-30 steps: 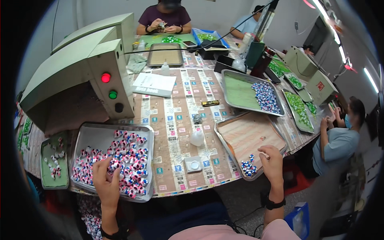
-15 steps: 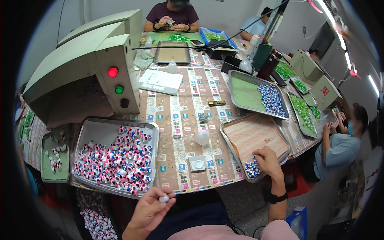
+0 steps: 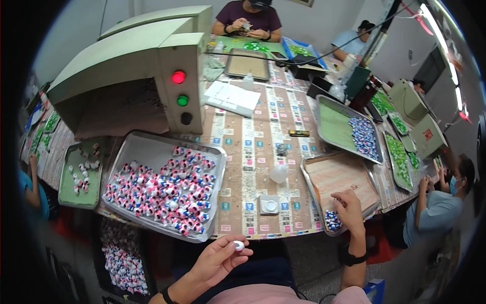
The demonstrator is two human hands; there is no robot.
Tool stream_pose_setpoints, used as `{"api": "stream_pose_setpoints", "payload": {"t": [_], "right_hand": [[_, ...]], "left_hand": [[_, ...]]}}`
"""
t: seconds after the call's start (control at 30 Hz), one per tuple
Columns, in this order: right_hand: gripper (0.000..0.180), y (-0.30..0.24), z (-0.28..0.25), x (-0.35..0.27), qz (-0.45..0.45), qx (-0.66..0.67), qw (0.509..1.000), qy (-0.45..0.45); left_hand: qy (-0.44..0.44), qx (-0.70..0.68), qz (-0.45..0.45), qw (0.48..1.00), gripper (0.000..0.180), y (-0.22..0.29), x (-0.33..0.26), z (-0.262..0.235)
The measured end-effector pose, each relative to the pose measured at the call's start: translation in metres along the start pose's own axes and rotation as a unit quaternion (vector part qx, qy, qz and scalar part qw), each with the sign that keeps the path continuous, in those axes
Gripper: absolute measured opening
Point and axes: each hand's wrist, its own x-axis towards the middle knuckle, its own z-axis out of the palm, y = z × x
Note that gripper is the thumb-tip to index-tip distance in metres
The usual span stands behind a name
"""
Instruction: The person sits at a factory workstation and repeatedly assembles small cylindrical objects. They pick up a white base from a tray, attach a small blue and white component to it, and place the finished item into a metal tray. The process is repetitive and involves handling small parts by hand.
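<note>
Counter [image 3: 263,131], patterned covering, spanning near to far. Grey-green machine [image 3: 136,66] at far left, with red and green lamps on its near face. Large metal tray [image 3: 147,152] at near left, loaded with small pink, blue and white pieces [image 3: 167,190]. Second metal tray [image 3: 341,175] at near right, mostly bare, with a small heap of blue and white pieces [image 3: 332,221] in its near corner. Third tray [image 3: 331,121] farther right, holding a patch of blue pieces. Small green tray [image 3: 81,175] at far-left edge, with scattered white pieces. White papers [image 3: 233,96] near centre, far side. Small square white dish [image 3: 270,204] at near centre.

Left hand [image 3: 217,261] raised off the near counter edge, palm up, grip pinching a small white round piece [image 3: 238,246] between thumb and fingertips; piece at the tip of the grip, near of the counter edge, apart from both trays. Right hand [image 3: 349,210] resting on the near-right tray, fingers curled down against the heap; pinching or merely touching, cannot tell.
</note>
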Motion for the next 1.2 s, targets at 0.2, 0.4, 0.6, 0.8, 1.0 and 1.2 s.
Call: {"api": "stream_pose_setpoints", "payload": {"t": [0.2, 0.4, 0.6, 0.8, 1.0, 1.2], "right_hand": [[0.016, -0.063, 0.018, -0.024, 0.051, 0.305, 0.945, -0.108], [0.020, -0.095, 0.042, -0.027, 0.131, 0.451, 0.859, -0.203], [0.024, -0.105, 0.050, -0.028, 0.153, 0.470, 0.839, -0.225], [0.023, -0.106, 0.055, -0.025, 0.149, 0.462, 0.846, -0.220], [0.024, -0.112, 0.056, -0.023, 0.134, 0.451, 0.854, -0.223], [0.019, -0.125, 0.054, -0.013, 0.098, 0.437, 0.865, -0.228]], "left_hand": [[-0.029, -0.047, 0.008, 0.998, 0.028, -0.004, 0.005, -0.010], [-0.004, -0.038, 0.008, 0.999, 0.027, -0.005, 0.004, -0.009], [-0.018, -0.054, 0.009, 0.998, 0.026, -0.006, 0.001, -0.011], [-0.036, -0.071, -0.003, 0.997, 0.029, -0.010, 0.003, -0.018], [-0.037, -0.062, -0.005, 0.997, 0.030, -0.008, 0.001, -0.017], [-0.036, -0.048, -0.007, 0.998, 0.032, -0.006, -0.003, -0.016]]}}
